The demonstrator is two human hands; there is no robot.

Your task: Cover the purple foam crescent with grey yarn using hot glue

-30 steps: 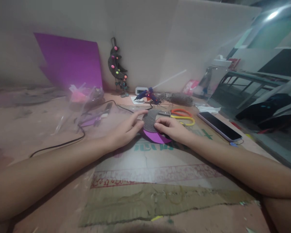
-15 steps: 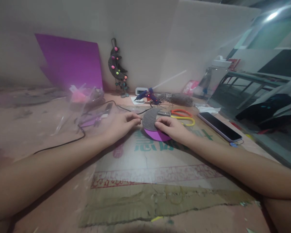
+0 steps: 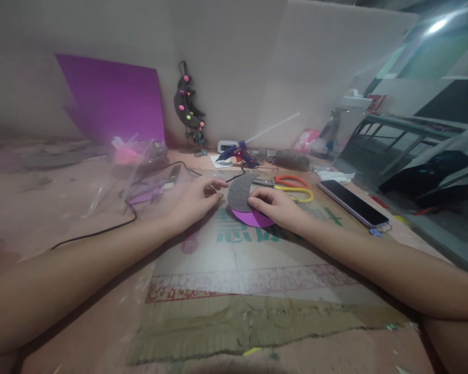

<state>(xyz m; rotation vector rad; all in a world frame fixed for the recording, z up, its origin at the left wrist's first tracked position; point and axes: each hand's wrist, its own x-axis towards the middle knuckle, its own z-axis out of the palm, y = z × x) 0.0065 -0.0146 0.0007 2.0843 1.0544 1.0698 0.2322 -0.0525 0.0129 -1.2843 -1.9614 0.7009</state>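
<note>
On cardboard (image 3: 242,270), right hand (image 3: 277,203) flat on grey crescent (image 3: 239,191) half-hiding purple piece (image 3: 254,218), left hand (image 3: 195,201) grip unclear.

Scissors (image 3: 292,187) lie right of the crescent (image 3: 239,192), phone (image 3: 353,202) farther right.

Both forearms stretched forward over flattened cardboard sheet (image 3: 249,291) on table. Left hand (image 3: 195,200) rests palm down, fingertips touching left edge of grey crescent cutout (image 3: 239,193). Right hand (image 3: 276,203) presses on crescent's inner curve and on purple paper piece (image 3: 253,218) lying under it. Just behind: scissors (image 3: 294,187) with orange and yellow handles; blue glue gun (image 3: 236,151), red light on, black cord (image 3: 101,231) trailing left. Phone (image 3: 353,202) lies at right, screen dark. Purple sheet (image 3: 115,101) leans against wall; dark moon ornament (image 3: 187,106) with coloured dots hangs beside it. Crumpled clear plastic bag (image 3: 136,153) at left.
</note>
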